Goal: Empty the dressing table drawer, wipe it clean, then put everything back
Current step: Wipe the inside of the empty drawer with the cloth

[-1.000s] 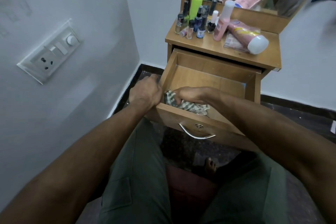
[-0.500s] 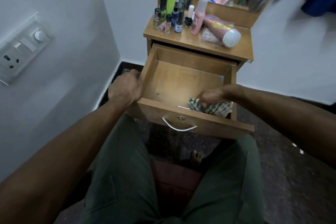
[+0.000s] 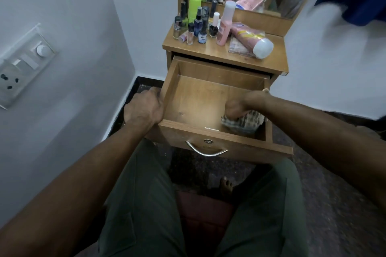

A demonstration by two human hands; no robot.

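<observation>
hands: 2, left hand [image 3: 144, 108], right hand [image 3: 237, 108]
drawer [image 3: 200, 100]: 1, open
cloth [image 3: 240, 123]: 1, drawer 4 o'clock
pink tubes: 2, upright tube [image 3: 224, 25], lying tube [image 3: 250, 39]
green can [image 3: 194, 8]: 1
small bottles [image 3: 200, 27]: roughly 10, bench 10 o'clock

Your right hand [image 3: 237, 108] dragged the checked cloth [image 3: 240, 122] across the drawer [image 3: 200, 98] floor: front-left corner a second ago, now front-right corner by the right wall. View swung left to right, drawer now centred.
</observation>
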